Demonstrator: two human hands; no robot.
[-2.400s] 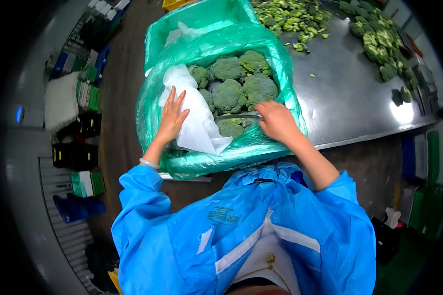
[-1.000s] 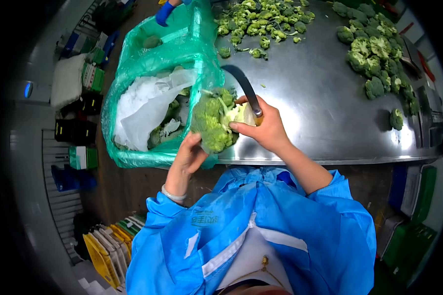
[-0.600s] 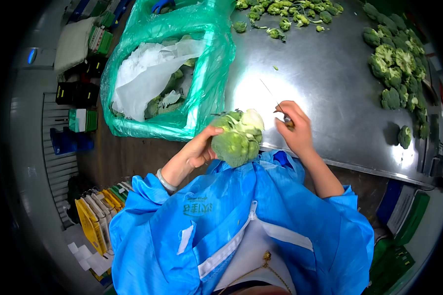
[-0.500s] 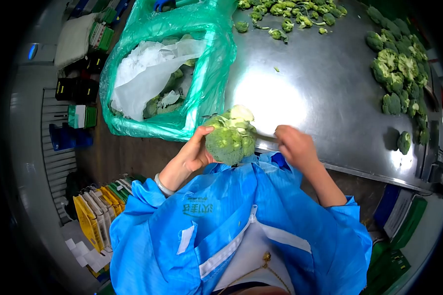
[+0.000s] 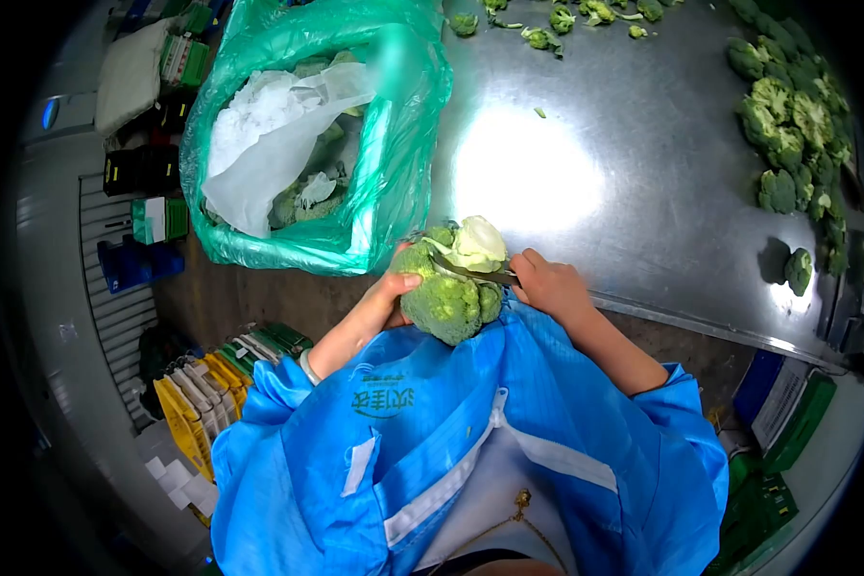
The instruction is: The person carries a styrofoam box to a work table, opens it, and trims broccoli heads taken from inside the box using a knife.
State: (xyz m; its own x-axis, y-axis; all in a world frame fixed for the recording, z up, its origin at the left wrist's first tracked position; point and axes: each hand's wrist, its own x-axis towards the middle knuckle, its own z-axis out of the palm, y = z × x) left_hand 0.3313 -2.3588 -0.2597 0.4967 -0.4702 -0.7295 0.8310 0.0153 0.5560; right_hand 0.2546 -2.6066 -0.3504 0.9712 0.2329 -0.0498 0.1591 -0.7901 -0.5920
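Note:
A head of broccoli [image 5: 448, 305] is held close to my chest, its pale cut stem facing up and away. My left hand [image 5: 386, 300] wraps around its left side, thumb on the florets. My right hand [image 5: 549, 286] is closed on the handle of a knife [image 5: 478, 275], and the dark blade lies in the broccoli near the stem. The handle itself is mostly hidden by my fingers. Just beyond my left hand is a crate lined with green plastic [image 5: 403, 192], with broccoli and a white sheet inside.
A metal table [image 5: 634, 192] spreads ahead and right. Cut florets [image 5: 542, 39] lie at its far side, and a heap of broccoli [image 5: 787, 125] lines its right edge. One small broccoli piece [image 5: 798, 272] sits near the front right corner. Stacked crates [image 5: 202, 403] stand lower left.
My right hand has moved left, bringing the knife from beside the broccoli into it near the stem. The broccoli has tilted, showing more of its pale stem. The camera view has shifted slightly.

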